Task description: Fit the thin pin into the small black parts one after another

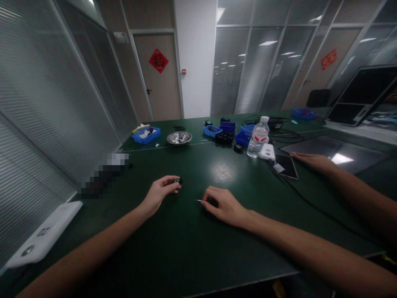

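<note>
My left hand (161, 191) is over the dark green table (173, 244), left of centre. Between its thumb and fingers it pinches a small black part with a green face (178, 181), perhaps a small circuit board. To the right, my right hand (221, 203) rests low over the table with its fingers curled. It grips a thin tool with a silver tip (197, 200) that points left; most of the tool is hidden in the hand, so its kind is unclear. The tip and the small part are apart.
Farther back stand a metal bowl (180, 139), a blue tray (146, 135), several blue bins and a water bottle (258, 138). A tablet (287, 166) and cables lie to the right. Another person's hand (314, 162) rests by a dark glossy panel (335, 151).
</note>
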`<state>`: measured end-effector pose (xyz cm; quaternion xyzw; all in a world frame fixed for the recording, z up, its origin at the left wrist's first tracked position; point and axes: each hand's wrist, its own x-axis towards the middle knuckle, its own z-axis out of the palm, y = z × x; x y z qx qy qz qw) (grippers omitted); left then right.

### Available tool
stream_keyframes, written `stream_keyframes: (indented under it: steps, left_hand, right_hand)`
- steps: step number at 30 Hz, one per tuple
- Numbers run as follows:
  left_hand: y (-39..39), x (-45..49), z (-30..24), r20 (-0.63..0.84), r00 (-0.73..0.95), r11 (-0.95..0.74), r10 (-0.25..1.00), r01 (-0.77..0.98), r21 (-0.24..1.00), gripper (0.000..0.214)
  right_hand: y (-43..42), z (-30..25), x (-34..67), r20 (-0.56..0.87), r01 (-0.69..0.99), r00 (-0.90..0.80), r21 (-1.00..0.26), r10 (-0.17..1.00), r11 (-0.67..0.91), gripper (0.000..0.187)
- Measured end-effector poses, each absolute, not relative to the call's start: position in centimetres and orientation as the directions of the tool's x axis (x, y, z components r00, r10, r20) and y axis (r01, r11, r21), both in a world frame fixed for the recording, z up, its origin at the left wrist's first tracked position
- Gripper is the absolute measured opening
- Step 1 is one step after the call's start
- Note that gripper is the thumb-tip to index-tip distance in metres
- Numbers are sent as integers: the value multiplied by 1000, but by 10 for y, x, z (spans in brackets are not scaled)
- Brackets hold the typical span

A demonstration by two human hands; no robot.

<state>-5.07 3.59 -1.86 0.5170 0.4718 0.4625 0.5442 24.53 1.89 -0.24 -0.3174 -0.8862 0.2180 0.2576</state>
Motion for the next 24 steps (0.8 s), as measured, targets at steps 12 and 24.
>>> stream_keyframes:
  steps: [12, 24]
  left_hand:
    - [107, -154, -32, -33, -370, -63, 929, -243, 968, 20]
    - [122, -201, -37, 78, -607, -199, 791, -135, 971, 17]
  right_hand:
    - [20, -2, 248, 298, 444, -679, -561, 671, 698, 13]
    - [20, -2, 248, 298, 448, -682, -551, 668, 704, 14]
